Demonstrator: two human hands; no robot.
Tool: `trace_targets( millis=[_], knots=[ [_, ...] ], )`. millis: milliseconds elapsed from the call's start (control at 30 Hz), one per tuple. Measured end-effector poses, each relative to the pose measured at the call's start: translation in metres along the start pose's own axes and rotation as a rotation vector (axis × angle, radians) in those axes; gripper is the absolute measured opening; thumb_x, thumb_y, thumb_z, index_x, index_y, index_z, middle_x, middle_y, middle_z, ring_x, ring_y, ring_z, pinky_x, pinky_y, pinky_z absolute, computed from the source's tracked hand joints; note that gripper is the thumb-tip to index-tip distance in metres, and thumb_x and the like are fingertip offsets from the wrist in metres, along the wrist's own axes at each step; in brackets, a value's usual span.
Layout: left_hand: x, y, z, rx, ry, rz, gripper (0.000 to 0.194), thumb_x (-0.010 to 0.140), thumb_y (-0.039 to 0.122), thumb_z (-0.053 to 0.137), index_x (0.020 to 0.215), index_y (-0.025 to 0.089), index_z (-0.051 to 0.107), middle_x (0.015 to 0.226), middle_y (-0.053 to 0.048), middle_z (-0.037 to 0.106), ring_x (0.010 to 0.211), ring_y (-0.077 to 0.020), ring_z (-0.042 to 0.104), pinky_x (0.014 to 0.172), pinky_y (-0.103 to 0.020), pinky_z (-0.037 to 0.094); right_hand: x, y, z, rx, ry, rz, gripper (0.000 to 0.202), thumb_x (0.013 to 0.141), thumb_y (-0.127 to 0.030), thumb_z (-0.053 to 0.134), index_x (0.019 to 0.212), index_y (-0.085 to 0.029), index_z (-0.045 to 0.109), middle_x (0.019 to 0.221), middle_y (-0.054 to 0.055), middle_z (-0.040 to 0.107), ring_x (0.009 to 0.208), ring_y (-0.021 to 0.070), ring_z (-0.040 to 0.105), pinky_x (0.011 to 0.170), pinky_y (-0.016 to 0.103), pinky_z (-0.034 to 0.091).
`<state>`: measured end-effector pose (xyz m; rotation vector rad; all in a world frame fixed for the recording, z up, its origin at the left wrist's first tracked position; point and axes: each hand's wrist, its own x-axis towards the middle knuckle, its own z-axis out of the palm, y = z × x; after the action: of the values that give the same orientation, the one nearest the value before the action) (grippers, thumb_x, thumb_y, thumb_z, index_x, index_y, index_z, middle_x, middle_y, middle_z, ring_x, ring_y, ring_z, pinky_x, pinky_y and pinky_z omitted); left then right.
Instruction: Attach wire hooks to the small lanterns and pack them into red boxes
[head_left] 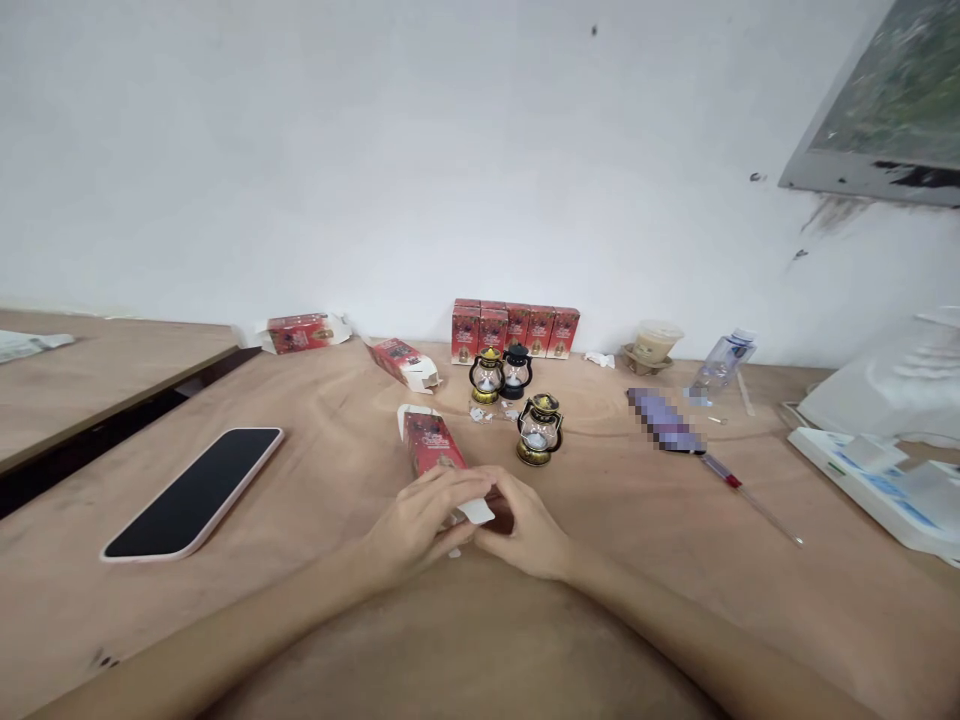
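- Apparently for steadiness, the left hand [429, 515] grips the red printed carton [433, 441], lower centre.
- The right hand [523, 525] curves beside its white flap [478, 511], grip unclear.

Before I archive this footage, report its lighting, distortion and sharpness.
Head view, lighting: soft and fairly even, no strong glare on the phone's black screen; head view, distortion: wide-angle stretch toward the edges, as on the power strip; head view, sharpness: small print on the held box too soft to read, pixel blocks masking much of the purple item.
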<state>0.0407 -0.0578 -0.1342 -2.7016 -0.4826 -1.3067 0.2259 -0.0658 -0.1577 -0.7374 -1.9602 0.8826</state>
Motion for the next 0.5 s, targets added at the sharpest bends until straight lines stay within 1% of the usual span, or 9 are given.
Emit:
trace_targets(
  millis=[67,133,233,300,333,400,500],
  knots=[
    [0.0,-0.001,0.004,-0.054,-0.018,-0.062,0.033,0.088,0.017,0.05,0.12,0.019,0.045,0.105,-0.011,0.068,0.101,-0.0172,0.064,0.083,-0.031,0.053,0.0,0.002,0.001,0.064,0.029,0.057,0.037,0.074,-0.013,0.06,0.108,-0.021,0.048,0.108,0.005,0.061,0.094,0.0157,0.062,0.081,0.03,0.053],
    [0.0,-0.003,0.005,-0.031,-0.053,-0.079,0.037,0.086,0.015,0.049,0.122,0.02,0.043,0.11,-0.011,0.066,0.108,-0.0189,0.061,0.093,-0.038,0.047,0.001,0.005,0.002,0.122,0.059,0.108,0.035,0.075,-0.012,0.056,0.108,-0.021,0.048,0.106,0.004,0.063,0.09,0.0147,0.064,0.078,0.028,0.053],
    [-0.004,-0.007,0.001,0.087,-0.144,-0.177,0.046,0.079,0.018,0.053,0.124,0.022,0.042,0.125,-0.013,0.059,0.126,-0.0256,0.048,0.107,-0.05,0.027,0.002,0.009,0.001,0.175,0.12,0.145,0.027,0.081,-0.015,0.05,0.107,-0.021,0.051,0.099,0.003,0.066,0.086,0.0137,0.065,0.072,0.026,0.054],
    [-0.011,-0.011,-0.002,0.143,-0.205,-0.236,0.051,0.076,0.022,0.054,0.126,0.021,0.043,0.134,-0.014,0.052,0.132,-0.0293,0.039,0.11,-0.053,0.016,0.003,0.011,0.002,0.195,0.142,0.153,0.023,0.084,-0.018,0.047,0.106,-0.021,0.054,0.093,0.003,0.067,0.082,0.013,0.066,0.072,0.026,0.054],
    [-0.015,-0.013,-0.003,0.154,-0.23,-0.247,0.053,0.075,0.023,0.054,0.127,0.021,0.042,0.136,-0.014,0.049,0.134,-0.0299,0.036,0.111,-0.053,0.013,0.003,0.011,0.002,0.201,0.149,0.156,0.021,0.085,-0.02,0.047,0.105,-0.021,0.054,0.089,0.002,0.068,0.08,0.0128,0.067,0.073,0.027,0.055],
    [-0.021,-0.016,-0.005,0.148,-0.28,-0.247,0.057,0.075,0.024,0.054,0.13,0.021,0.039,0.138,-0.014,0.048,0.133,-0.0289,0.038,0.112,-0.052,0.009,0.003,0.013,0.002,0.216,0.179,0.166,0.017,0.087,-0.025,0.048,0.102,-0.021,0.055,0.084,0.002,0.068,0.077,0.0129,0.068,0.074,0.028,0.055],
    [-0.024,-0.017,-0.007,0.11,-0.314,-0.267,0.058,0.074,0.025,0.055,0.13,0.023,0.039,0.136,-0.013,0.05,0.128,-0.0263,0.045,0.113,-0.049,0.01,0.001,0.015,0.002,0.254,0.239,0.197,0.014,0.086,-0.03,0.051,0.097,-0.022,0.052,0.082,0.001,0.068,0.075,0.0139,0.068,0.072,0.029,0.057]
  ],
)
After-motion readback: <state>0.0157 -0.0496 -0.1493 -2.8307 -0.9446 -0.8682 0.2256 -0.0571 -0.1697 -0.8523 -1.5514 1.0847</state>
